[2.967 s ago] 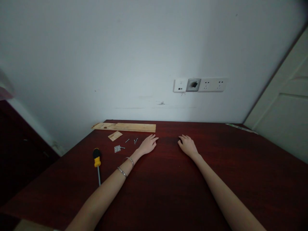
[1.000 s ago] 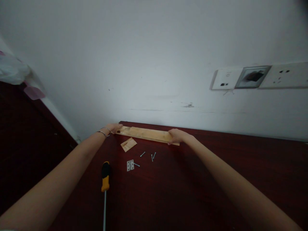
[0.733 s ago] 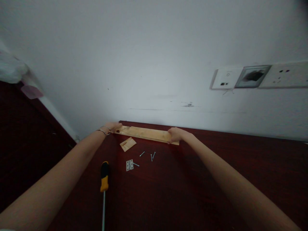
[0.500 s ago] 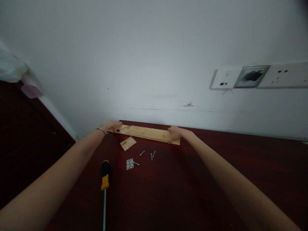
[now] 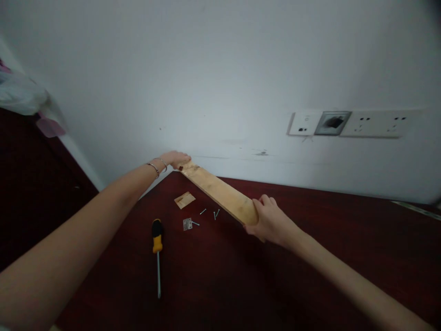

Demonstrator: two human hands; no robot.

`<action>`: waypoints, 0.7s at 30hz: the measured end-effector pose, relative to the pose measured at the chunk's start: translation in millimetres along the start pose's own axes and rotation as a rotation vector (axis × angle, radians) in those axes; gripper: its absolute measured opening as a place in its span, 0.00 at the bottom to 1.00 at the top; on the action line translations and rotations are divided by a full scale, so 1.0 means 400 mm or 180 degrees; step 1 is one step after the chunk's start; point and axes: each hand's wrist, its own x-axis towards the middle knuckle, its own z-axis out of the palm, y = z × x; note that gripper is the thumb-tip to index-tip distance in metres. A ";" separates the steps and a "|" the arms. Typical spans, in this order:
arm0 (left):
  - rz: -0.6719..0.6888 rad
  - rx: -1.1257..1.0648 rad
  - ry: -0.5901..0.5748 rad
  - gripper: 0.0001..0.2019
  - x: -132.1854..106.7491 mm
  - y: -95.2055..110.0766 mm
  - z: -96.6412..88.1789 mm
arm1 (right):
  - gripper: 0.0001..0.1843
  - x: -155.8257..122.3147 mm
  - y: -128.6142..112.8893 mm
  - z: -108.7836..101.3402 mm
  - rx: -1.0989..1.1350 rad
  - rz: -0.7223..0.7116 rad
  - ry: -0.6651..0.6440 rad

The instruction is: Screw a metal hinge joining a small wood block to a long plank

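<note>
Over the dark red wooden desk [image 5: 327, 220], a long pale wooden plank [image 5: 223, 191] held aslant

Its far end was clamped in the fingers of the left hand [image 5: 177, 159], its nearer end in those of the right hand [image 5: 270, 219]. If either grip were loosened, the thin silver metal screws [image 5: 203, 212] near its edge could have been scattered by the falling plank.

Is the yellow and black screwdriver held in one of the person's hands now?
No, the screwdriver lies on the table, while the left hand and the right hand both hold the wooden board.
</note>
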 end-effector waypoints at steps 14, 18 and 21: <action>0.1693 0.0759 0.0868 0.26 0.224 0.440 -0.218 | 0.49 -0.456 -0.072 0.070 -0.0351 0.1316 0.1070; 0.1945 0.0731 0.1025 0.24 0.272 0.569 -0.235 | 0.55 -0.540 -0.088 0.113 -0.0516 0.1355 0.1118; 0.2137 0.0717 0.1167 0.17 0.302 0.647 -0.238 | 0.56 -0.569 -0.112 0.128 -0.0708 0.1608 0.1113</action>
